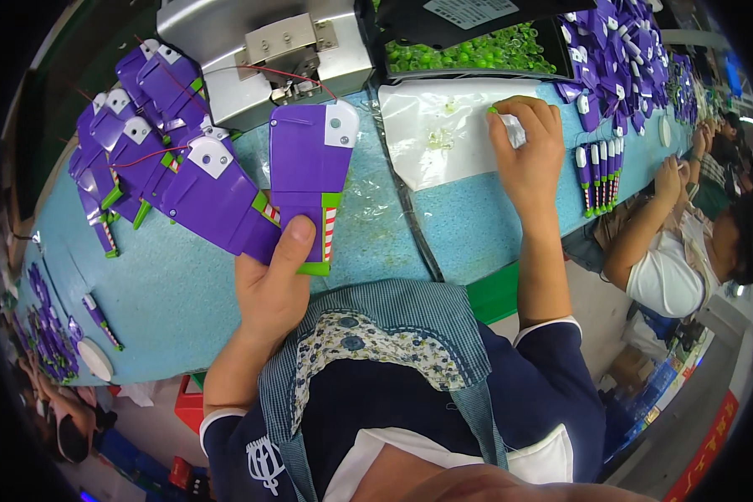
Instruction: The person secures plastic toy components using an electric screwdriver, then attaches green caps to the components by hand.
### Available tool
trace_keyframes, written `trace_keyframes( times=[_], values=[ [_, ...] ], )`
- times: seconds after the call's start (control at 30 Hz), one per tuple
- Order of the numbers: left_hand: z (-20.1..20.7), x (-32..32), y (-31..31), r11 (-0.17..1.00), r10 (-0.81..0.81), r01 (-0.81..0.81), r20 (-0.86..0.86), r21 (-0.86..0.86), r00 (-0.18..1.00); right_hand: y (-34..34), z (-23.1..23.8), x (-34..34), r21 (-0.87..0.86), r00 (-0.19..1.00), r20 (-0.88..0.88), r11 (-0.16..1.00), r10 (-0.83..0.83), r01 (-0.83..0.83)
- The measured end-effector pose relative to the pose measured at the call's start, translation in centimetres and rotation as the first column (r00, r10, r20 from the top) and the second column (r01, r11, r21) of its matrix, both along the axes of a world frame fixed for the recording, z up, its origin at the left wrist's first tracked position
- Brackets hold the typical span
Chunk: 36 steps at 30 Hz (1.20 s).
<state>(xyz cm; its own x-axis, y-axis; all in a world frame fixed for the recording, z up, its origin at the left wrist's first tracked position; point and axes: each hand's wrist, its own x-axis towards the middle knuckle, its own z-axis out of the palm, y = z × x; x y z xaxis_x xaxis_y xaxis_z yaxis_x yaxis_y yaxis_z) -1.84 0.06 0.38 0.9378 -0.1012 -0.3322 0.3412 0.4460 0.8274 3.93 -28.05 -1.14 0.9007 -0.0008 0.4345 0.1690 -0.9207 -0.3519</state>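
Observation:
My left hand [276,276] is closed on a purple plastic toy wing [303,163] with a white corner piece, a green end and a red-and-white striped strip. My thumb lies over its lower end. A second purple wing [205,197] runs under the same hand; I cannot tell whether my fingers hold it too. A thin red wire rises from the held wing's white corner. My right hand [527,146] is raised over a white plastic sheet [410,142], thumb and forefinger pinching a tiny green piece [492,110]. Its exact shape is too small to make out.
Ahead stands a metal machine [263,63], beside a black bin of small green pieces [468,54]. More purple wings [121,125] pile up at left; a heap of purple parts [615,63] lies at far right, near a row of them [598,176]. Co-workers sit at both sides.

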Motion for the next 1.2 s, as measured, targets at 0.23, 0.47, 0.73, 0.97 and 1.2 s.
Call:
trace_keyframes(
  times=[0.23, 0.47, 0.73, 0.97, 1.2],
  values=[
    [-0.2, -0.5, -0.2, 0.996, 0.04, -0.041, -0.019, -0.082, 0.999, -0.6, -1.2, 1.3, -0.16, 0.999, -0.005, 0.986, -0.046, 0.044],
    [-0.2, -0.5, 0.1, 0.995, -0.026, 0.029, 0.031, -0.096, 0.999, -0.3, -1.3, 1.4, -0.061, 0.997, 0.072, 0.998, -0.03, 0.035],
    [0.3, -0.3, -1.2, 0.961, -0.031, -0.037, 0.238, 0.275, 0.971, 5.2, 2.2, -2.9, 0.773, 0.941, -0.076, 0.616, 0.33, -0.154],
    [0.4, -1.2, -0.4, 0.927, -0.1, -0.028, 0.32, 0.374, 0.942, 8.9, 3.0, -5.0, 0.941, 0.833, -0.081, 0.317, 0.547, -0.116],
    [0.8, -1.2, -0.5, 0.924, -0.117, -0.022, 0.338, 0.382, 0.934, 9.2, 2.7, -5.3, 0.863, 0.834, -0.114, 0.469, 0.541, -0.187]
  ],
)
